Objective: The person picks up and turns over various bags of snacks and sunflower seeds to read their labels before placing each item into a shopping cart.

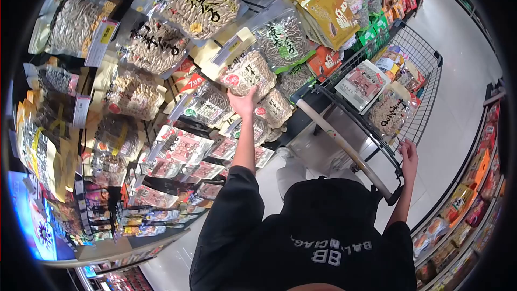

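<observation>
My left hand (243, 102) reaches up to the rack and grips the lower edge of a clear-and-cream bag of sunflower seeds (250, 70), thumb on the front. The bag is still among the other hanging bags, under a price tag (230, 53). My right hand (409, 156) hovers by the near side of a wire shopping cart (431, 91), fingers loosely curled and apart, with nothing in them. Inside the cart lie a white-and-pink pack (363, 85), a bag of seeds (389, 114) and some colourful snack packs (401, 67).
The cart's push bar (344, 148) runs close in front of my body. Seed and nut bags hang in rows on the rack, including a yellow bag (323, 8) at the top. More packaged snacks (463, 199) line the shelf on the right, across the tiled aisle (458, 48).
</observation>
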The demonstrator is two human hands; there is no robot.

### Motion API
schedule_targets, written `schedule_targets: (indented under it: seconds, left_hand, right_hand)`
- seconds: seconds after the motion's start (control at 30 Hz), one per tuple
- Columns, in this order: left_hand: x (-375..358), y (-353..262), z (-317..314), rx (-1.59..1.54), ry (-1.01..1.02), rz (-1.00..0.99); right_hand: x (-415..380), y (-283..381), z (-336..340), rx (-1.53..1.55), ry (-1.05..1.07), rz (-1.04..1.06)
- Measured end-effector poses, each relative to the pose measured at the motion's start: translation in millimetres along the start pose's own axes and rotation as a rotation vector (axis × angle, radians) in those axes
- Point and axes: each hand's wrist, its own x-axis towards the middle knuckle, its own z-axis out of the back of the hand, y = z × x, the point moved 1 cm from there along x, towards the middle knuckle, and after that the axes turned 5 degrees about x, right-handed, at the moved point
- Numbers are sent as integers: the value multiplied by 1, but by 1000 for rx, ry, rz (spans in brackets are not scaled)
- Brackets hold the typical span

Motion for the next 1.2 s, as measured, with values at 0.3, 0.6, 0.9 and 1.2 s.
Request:
schedule_targets:
  seconds: [0.3, 0.6, 0.9, 1.2]
  left_hand:
    - [-18, -23, 33, -683, 334, -20]
    - [-91, -38, 88, -866, 546, 259]
    - [-163, -72, 115, -895, 674, 541]
    - [-142, -92, 139, -1121, 669, 392]
  right_hand:
    - [-13, -3, 3, 89, -86, 36]
    - [-21, 22, -4, 37, -136, 107]
    - [-24, 68, -41, -85, -126, 300]
    - [-26, 67, -98, 128, 9, 99]
